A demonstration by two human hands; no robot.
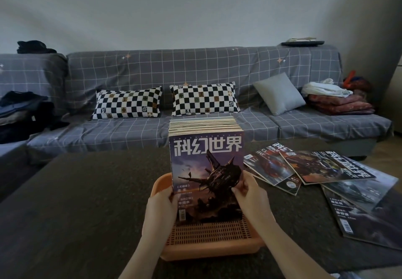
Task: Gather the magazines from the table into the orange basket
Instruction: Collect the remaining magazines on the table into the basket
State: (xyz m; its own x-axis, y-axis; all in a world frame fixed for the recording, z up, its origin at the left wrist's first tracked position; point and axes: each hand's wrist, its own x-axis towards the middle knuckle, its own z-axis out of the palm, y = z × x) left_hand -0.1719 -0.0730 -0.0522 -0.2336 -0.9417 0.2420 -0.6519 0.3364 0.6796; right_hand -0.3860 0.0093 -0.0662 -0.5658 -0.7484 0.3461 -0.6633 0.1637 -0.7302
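An orange basket with a slotted bottom sits on the dark table in front of me. A thick stack of magazines stands upright on edge inside it, a purple spaceship cover facing me. My left hand grips the stack's lower left edge. My right hand holds the lower right edge, thumb on the cover. Several loose magazines lie fanned out on the table to the right of the basket, and more loose magazines lie nearer me.
The dark table stretches left of the basket. Behind it stands a grey checked sofa with two checkered pillows, a grey cushion, folded blankets at right and dark clothes at left.
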